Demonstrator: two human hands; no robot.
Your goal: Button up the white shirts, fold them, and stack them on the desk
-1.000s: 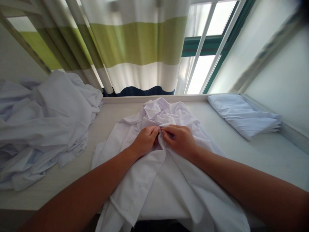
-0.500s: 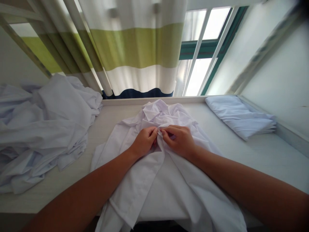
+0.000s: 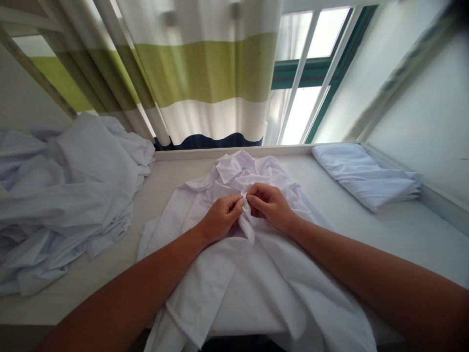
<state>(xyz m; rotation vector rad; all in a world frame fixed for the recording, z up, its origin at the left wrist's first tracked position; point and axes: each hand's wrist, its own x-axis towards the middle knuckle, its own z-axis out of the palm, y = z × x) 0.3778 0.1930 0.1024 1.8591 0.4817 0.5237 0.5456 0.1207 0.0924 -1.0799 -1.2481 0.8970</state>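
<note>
Where fingertips meet, white shirt [image 3: 234,274] pinch point hidden

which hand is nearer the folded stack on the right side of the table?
Right. The right hand pinches the shirt at table centre, on the side toward the folded stack. The left hand pinches beside it, farther off.

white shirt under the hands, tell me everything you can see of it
The shirt is plain white thin woven cloth, creased, lying spread on the pale table with its bunched top toward the window and its lower part hanging over the near edge. The left hand and right hand pinch its front edges together at mid-chest, lifting a small fold.
</note>
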